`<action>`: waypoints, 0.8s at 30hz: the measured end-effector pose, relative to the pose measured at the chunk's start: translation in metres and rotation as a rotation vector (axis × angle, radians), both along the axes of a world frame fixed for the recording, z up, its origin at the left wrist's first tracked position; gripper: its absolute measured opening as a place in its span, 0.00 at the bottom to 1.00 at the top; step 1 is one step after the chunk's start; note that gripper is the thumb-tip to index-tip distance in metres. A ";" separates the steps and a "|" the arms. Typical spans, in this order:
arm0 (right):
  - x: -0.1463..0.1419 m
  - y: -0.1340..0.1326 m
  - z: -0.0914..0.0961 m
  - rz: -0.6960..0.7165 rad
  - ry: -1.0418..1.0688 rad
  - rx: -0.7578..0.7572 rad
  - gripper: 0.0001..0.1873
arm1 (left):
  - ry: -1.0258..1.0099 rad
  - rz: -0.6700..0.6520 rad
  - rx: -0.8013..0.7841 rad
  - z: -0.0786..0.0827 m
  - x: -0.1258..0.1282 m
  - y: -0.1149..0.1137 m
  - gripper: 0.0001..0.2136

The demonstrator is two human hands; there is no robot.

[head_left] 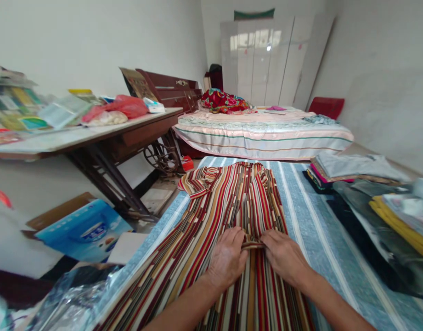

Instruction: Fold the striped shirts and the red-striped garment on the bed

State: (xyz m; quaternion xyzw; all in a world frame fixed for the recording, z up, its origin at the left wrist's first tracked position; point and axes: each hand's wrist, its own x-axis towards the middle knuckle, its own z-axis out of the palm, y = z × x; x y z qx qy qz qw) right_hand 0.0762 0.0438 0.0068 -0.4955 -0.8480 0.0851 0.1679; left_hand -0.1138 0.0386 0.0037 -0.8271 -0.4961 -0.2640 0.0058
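Note:
A striped garment [228,207] in red, tan, cream and brown lies spread lengthwise on a blue striped bed cover [311,220]. My left hand [228,258] and my right hand [283,255] rest side by side on its middle. Both hands pinch a small fold of the fabric between their fingertips. The fingers of each are curled down onto the cloth. The garment's far end, with a sleeve folded over, lies toward the second bed.
Stacks of folded clothes [380,197] lie along the right side of the bed. A sewing-machine table [94,133] with bags and papers stands at left, a blue box [83,230] below it. Another bed [262,131] and a white wardrobe [266,59] are beyond.

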 end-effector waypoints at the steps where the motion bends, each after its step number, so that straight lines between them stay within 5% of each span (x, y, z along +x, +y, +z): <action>1: 0.001 0.005 0.002 -0.015 0.049 -0.013 0.19 | 0.014 0.022 0.010 -0.001 0.002 -0.001 0.18; 7: 0.002 0.031 0.037 -0.051 0.087 -0.084 0.13 | 0.081 0.162 0.031 -0.007 0.014 -0.006 0.26; 10: 0.000 0.041 0.054 -0.047 -0.021 -0.093 0.11 | 0.081 0.170 0.057 -0.002 0.015 0.000 0.21; 14: 0.000 0.052 0.069 -0.025 -0.072 -0.085 0.09 | 0.077 0.171 -0.025 0.022 0.006 0.021 0.12; 20: 0.005 0.060 0.082 -0.024 -0.014 -0.060 0.12 | 0.084 0.151 -0.108 0.069 -0.011 0.054 0.14; 24: 0.004 0.067 0.089 -0.037 0.004 -0.027 0.12 | -0.007 0.150 -0.142 0.074 -0.014 0.065 0.16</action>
